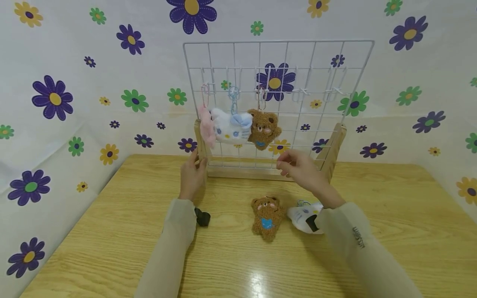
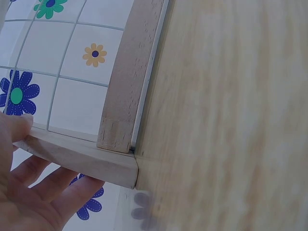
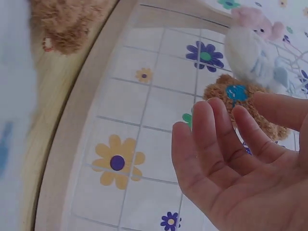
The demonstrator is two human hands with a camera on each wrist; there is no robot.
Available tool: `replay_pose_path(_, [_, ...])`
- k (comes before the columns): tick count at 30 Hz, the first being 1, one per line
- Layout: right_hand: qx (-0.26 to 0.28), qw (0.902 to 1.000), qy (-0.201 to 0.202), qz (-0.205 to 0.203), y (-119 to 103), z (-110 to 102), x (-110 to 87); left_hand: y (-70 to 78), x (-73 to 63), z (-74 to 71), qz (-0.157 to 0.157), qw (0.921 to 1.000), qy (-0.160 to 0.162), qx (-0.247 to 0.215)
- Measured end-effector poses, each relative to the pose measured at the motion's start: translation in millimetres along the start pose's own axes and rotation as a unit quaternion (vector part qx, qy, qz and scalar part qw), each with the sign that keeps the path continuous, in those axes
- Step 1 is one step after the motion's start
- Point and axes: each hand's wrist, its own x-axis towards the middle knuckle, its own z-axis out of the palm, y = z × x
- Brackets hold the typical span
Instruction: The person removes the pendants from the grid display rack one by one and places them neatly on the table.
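Observation:
A white wire grid rack (image 1: 309,120) stands in a wooden base on the table. My left hand (image 1: 191,176) grips its left wooden post (image 2: 82,159), thumb on one side and fingers on the other. Empty, my right hand (image 1: 303,171) hovers in front of the grid with fingers loosely bent, below and right of a hanging brown bear keychain (image 1: 263,129). To that bear's left hang a white cat-head plush (image 1: 227,128) with a blue bow and a pink plush (image 1: 206,126), seen edge-on.
On the table lie a second brown bear (image 1: 267,219) and a white cat plush (image 1: 303,217), partly behind my right sleeve. A small dark object (image 1: 203,217) is beside my left sleeve. White hooks (image 1: 333,90) line the grid's right side. Flowered cloth (image 1: 74,136) hangs behind.

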Motion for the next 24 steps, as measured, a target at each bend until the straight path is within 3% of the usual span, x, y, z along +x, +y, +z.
replay_pose_path(4, [0.008,0.9997,0.02,-0.014,-4,-5,2.7,-0.6,-0.3,-0.3,0.001,1.0,0.0,0.0])
replay_pose_path(11, [0.015,0.9988,0.045,0.015,-20,-16,5.8,0.3,-0.2,0.5,0.006,1.0,0.001,-0.004])
replay_pose_path(16, [0.044,0.9971,0.047,0.039,-26,-21,7.9,1.1,0.2,1.1,-0.007,1.0,0.0,-0.004])
replay_pose_path(24, [0.063,0.9953,0.068,0.03,-32,-24,11.9,1.4,-0.1,1.6,-0.013,0.9999,0.0,0.003])
